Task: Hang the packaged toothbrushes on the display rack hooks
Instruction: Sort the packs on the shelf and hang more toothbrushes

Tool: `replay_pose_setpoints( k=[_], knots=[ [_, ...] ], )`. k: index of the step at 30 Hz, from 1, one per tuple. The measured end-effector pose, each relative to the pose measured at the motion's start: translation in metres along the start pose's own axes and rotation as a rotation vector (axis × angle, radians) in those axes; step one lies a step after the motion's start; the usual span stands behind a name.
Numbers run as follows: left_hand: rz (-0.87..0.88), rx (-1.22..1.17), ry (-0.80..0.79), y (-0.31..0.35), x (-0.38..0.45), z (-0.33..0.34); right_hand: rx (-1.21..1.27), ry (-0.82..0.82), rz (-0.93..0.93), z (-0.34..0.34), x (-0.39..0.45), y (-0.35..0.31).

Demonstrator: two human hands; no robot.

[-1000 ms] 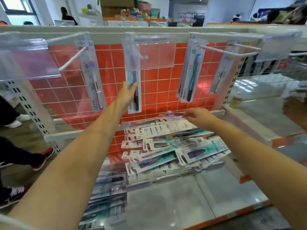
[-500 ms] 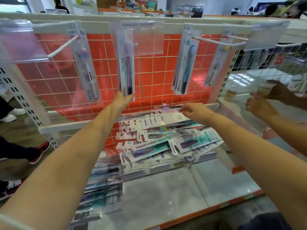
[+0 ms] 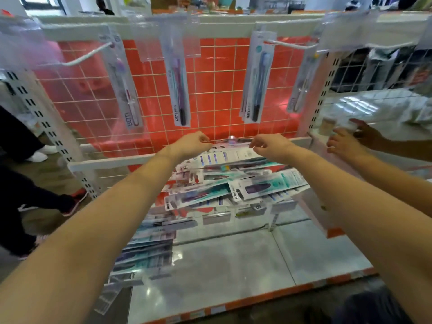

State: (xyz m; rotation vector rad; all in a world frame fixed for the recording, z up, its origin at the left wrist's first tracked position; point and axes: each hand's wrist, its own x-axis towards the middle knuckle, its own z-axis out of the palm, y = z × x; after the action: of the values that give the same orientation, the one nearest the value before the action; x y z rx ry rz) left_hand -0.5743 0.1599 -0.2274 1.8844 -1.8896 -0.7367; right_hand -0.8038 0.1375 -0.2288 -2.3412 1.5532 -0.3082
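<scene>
Toothbrush packs lie heaped in a big pile [image 3: 233, 183] on the near shelf, only four hooks' worth hanging on the far rack [image 3: 210, 73], while left hand [image 3: 191, 143] and right hand [image 3: 268, 146] pinch one pack [image 3: 231, 142] between them.

- Left hand [image 3: 190, 145] and right hand [image 3: 272, 147]: bare, no gloves, rings or watch showing.
- Both forearms bare; no sleeves in view.
</scene>
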Motion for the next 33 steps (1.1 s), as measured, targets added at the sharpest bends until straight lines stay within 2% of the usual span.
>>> replay_pose_setpoints(
  k=[6,13,17,21,24,27,33],
  knots=[
    [0.008,0.055,-0.108,0.003,-0.014,0.040,-0.013,-0.105,0.066,0.010,-0.014,0.025],
    [-0.114,0.056,-0.069,-0.028,-0.036,0.041,-0.154,-0.312,0.049,0.027,-0.020,0.059],
    [-0.116,0.049,-0.090,-0.043,-0.050,0.037,-0.277,-0.330,-0.003,0.034,-0.020,0.069],
    [-0.155,0.095,-0.199,-0.054,-0.054,0.034,-0.336,-0.355,-0.013,0.038,-0.020,0.080],
    [-0.161,0.159,-0.239,-0.055,-0.056,0.039,-0.387,-0.301,-0.016,0.044,-0.021,0.082],
    [-0.116,0.241,-0.245,-0.050,-0.059,0.044,-0.384,-0.243,-0.021,0.048,-0.021,0.081],
    [-0.107,0.331,-0.247,-0.045,-0.063,0.045,-0.379,-0.241,-0.008,0.040,-0.025,0.077]
  ],
)
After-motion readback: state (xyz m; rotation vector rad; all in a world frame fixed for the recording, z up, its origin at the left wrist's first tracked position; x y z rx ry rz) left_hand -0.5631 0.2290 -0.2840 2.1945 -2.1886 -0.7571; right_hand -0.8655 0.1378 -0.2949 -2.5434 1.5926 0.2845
